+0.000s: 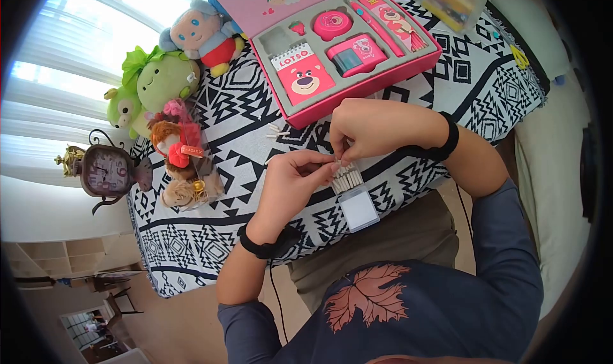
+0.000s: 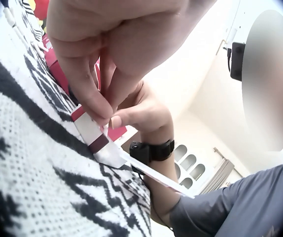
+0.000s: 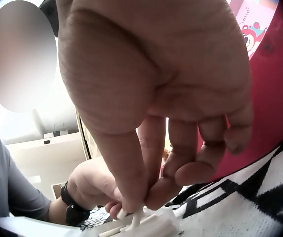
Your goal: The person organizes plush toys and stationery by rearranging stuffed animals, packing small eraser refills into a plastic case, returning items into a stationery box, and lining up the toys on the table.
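Observation:
A small open box [image 1: 348, 177] of white sticks lies on the patterned cloth near the table's front edge. My left hand [image 1: 319, 169] pinches the box's near end; in the left wrist view its fingertips [image 2: 104, 116] press on the white and dark red box [image 2: 94, 136]. My right hand [image 1: 341, 156] reaches down from above. In the right wrist view its thumb and fingers [image 3: 139, 202] pinch one white stick [image 3: 136, 217] just above the others in the box [image 3: 149, 229]. Both wrists wear black bands.
A white lid [image 1: 359, 209] lies at the table edge beside the box. Two loose white sticks [image 1: 276, 131] rest on the cloth [image 1: 242, 140]. Behind them stands an open pink stationery gift box [image 1: 345, 51]. Plush toys [image 1: 159, 83] and a small clock [image 1: 105, 172] crowd the left side.

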`<state>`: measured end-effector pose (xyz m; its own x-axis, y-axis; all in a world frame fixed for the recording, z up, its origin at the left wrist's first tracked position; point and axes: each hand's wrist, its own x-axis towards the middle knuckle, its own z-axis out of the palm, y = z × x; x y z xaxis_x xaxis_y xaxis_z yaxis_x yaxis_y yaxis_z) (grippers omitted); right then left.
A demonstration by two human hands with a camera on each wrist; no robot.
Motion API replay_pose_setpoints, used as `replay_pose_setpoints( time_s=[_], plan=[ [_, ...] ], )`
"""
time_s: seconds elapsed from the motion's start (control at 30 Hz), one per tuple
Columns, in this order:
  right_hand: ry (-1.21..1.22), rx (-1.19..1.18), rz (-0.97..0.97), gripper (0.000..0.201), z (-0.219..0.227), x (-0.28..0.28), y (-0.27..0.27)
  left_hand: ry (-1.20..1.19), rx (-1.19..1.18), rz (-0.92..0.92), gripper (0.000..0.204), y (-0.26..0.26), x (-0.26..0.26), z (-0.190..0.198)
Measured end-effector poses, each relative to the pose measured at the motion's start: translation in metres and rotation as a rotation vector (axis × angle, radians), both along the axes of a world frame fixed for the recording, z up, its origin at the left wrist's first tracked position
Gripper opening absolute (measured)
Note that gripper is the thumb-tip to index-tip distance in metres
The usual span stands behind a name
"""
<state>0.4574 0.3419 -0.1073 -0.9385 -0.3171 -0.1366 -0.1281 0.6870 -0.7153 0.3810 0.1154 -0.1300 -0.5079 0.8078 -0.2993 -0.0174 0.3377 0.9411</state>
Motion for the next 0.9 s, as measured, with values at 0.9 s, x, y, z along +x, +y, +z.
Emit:
replay_pose_setpoints(
  time_s=[0.9],
  plan=[
    [0.238,-0.081,0.025,0.012,-0.009,-0.006,-0.002,0.628,-0.363,-0.217,0.027,-0.052,-0.076,0.02]
  ],
)
